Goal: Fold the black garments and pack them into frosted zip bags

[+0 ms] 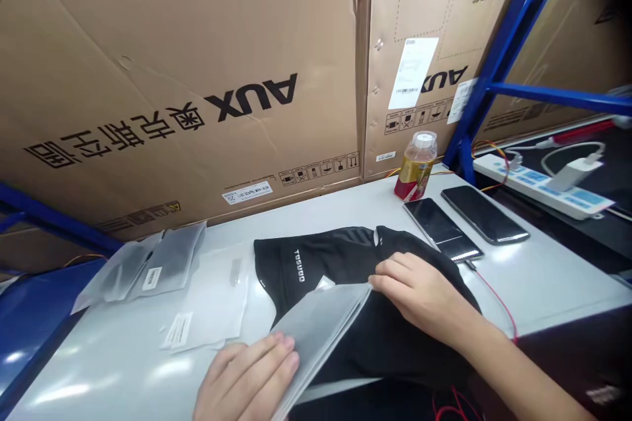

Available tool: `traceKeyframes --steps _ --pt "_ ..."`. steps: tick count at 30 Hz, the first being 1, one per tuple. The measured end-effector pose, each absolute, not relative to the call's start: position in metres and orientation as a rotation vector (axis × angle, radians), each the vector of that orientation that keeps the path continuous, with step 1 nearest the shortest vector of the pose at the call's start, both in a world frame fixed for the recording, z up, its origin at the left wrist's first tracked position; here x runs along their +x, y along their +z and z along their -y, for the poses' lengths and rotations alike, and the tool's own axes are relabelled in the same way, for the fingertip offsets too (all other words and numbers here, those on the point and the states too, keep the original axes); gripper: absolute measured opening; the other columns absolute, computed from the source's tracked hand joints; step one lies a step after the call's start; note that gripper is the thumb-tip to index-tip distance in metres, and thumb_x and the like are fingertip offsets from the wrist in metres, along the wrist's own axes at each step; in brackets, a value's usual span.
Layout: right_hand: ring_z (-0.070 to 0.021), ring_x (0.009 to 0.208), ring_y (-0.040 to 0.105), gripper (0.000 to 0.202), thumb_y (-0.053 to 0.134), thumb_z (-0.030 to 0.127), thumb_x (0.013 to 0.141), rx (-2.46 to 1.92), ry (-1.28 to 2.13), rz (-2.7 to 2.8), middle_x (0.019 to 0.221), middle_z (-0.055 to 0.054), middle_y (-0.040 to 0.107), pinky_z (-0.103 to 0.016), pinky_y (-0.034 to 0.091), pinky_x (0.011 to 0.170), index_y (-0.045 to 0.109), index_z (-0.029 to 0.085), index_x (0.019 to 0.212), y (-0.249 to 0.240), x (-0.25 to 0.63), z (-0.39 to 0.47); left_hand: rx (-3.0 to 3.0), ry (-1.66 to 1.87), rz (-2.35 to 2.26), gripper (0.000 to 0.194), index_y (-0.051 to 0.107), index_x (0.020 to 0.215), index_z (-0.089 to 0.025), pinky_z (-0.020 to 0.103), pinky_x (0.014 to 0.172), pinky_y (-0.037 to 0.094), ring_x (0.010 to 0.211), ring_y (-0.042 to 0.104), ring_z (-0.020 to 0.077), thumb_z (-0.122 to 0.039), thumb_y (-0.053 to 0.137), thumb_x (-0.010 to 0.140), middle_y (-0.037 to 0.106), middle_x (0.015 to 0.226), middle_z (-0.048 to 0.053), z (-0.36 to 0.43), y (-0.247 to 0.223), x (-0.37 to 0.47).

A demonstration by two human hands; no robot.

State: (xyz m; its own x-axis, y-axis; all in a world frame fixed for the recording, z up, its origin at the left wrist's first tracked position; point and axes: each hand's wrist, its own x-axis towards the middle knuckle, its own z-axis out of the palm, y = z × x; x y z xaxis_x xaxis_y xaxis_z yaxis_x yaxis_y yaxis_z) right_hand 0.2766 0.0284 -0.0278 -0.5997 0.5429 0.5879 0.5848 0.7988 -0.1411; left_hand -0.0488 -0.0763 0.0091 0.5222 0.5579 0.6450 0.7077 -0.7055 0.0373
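A thin stack of frosted plastic bags [323, 322] is held tilted between my two hands. My left hand [249, 378] grips its near left side, fingers pressed together on the upper face; the thumb's hold is partly hidden. At the far right corner, my right hand [412, 293] pinches the stack's edge between thumb and fingertips. Beneath lies a black fabric garment [340, 256] with white "TOSUOD" lettering, partly covered by the stack and my right hand. A small white tag [324, 283] shows at the stack's far edge.
Several more frosted bags [172, 260] with white labels lie at the left of the white table [123, 348]. Two phones [486, 214] and a drink bottle [417, 168] stand right. Large AUX cartons [197, 66], blue rack posts [498, 46] and a power strip [577, 194] lie beyond.
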Motion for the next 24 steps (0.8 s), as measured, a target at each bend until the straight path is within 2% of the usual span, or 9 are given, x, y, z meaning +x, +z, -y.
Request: traceKeyframes --steps 2,4,7,10,12,14,16,20,24 --pt "-0.0198 0.087 0.057 0.026 0.047 0.001 0.099 -0.885 0.039 2.309 0.103 -0.008 0.069 -0.035 0.042 0.073 0.065 0.018 0.108 -0.024 0.276 -0.019 -2.574 -0.971 1.100 0.035 0.073 0.130 -0.022 0.041 0.085 0.063 0.115 0.076 0.0303 -0.036 0.047 0.110 0.082 0.113 0.012 0.073 0.006 -0.048" --pt "-0.0225 0.097 0.059 0.023 0.051 0.006 0.097 -0.851 0.176 2.259 0.112 -0.010 0.068 -0.038 0.048 0.083 0.065 0.019 0.110 -0.015 0.269 -0.004 -2.609 -0.974 1.161 0.047 0.071 0.132 -0.023 0.041 0.091 0.062 0.119 0.075 0.0300 -0.051 0.040 0.111 0.080 0.119 0.013 0.069 0.002 -0.043" --pt "-0.0242 0.102 0.060 0.020 0.061 0.012 0.095 -0.770 0.222 2.239 0.116 -0.010 0.068 -0.041 0.051 0.088 0.068 0.022 0.111 -0.004 0.252 0.018 -2.681 -0.889 1.218 0.056 0.067 0.140 -0.022 0.042 0.104 0.059 0.127 0.070 0.0296 -0.059 0.040 0.109 0.076 0.131 0.014 0.064 -0.002 -0.035" --pt "-0.0267 0.108 0.060 0.031 0.077 0.031 0.092 -0.810 0.234 2.306 0.127 -0.010 0.067 -0.042 0.054 0.090 0.069 0.025 0.121 -0.004 0.236 0.027 -2.724 -0.796 1.223 0.051 0.058 0.149 -0.019 0.041 0.112 0.055 0.134 0.065 0.0285 -0.046 0.056 0.106 0.071 0.140 0.014 0.061 -0.004 -0.030" --pt "-0.0316 0.120 0.058 0.044 0.084 0.035 0.086 -0.862 0.236 2.379 0.141 -0.011 0.062 -0.047 0.054 0.097 0.068 0.026 0.126 -0.011 0.229 0.025 -2.735 -0.732 1.205 0.049 0.053 0.153 -0.018 0.039 0.113 0.054 0.137 0.063 0.0258 -0.030 0.056 0.105 0.068 0.144 0.012 0.059 -0.004 -0.029" --pt "-0.0345 0.127 0.056 0.039 0.081 0.022 0.087 -0.897 0.184 2.388 0.146 -0.011 0.060 -0.051 0.054 0.101 0.069 0.026 0.124 -0.017 0.224 0.021 -2.741 -0.662 1.215 0.054 0.049 0.157 -0.019 0.037 0.112 0.055 0.138 0.062 0.0233 -0.015 0.048 0.103 0.065 0.148 0.010 0.056 -0.003 -0.029" --pt "-0.0316 0.127 0.059 0.034 0.068 0.007 0.090 -0.866 0.194 2.313 0.141 -0.009 0.064 -0.048 0.056 0.101 0.071 0.025 0.119 -0.018 0.223 0.018 -2.736 -0.605 1.257 0.061 0.045 0.160 -0.022 0.034 0.108 0.057 0.138 0.062 0.0218 -0.009 0.043 0.101 0.063 0.152 0.008 0.054 -0.001 -0.030" --pt "-0.0222 0.126 0.065 0.047 0.048 0.002 0.094 -0.707 0.528 2.071 0.141 -0.010 0.066 -0.037 0.058 0.104 0.070 0.025 0.129 0.001 0.231 0.020 -2.708 -0.611 1.327 0.061 0.038 0.165 -0.021 0.031 0.098 0.062 0.129 0.068 0.0233 -0.023 0.047 0.105 0.065 0.150 0.009 0.054 0.005 -0.043" --pt "-0.0244 0.117 0.073 0.042 0.044 0.010 0.102 -0.897 0.617 1.690 0.133 -0.008 0.073 -0.036 0.063 0.094 0.068 0.028 0.132 0.003 0.247 0.021 -2.511 -0.695 1.489 0.055 0.047 0.160 -0.029 0.033 0.095 0.062 0.125 0.071 0.0248 -0.024 0.049 0.106 0.069 0.145 0.005 0.063 0.016 -0.070"
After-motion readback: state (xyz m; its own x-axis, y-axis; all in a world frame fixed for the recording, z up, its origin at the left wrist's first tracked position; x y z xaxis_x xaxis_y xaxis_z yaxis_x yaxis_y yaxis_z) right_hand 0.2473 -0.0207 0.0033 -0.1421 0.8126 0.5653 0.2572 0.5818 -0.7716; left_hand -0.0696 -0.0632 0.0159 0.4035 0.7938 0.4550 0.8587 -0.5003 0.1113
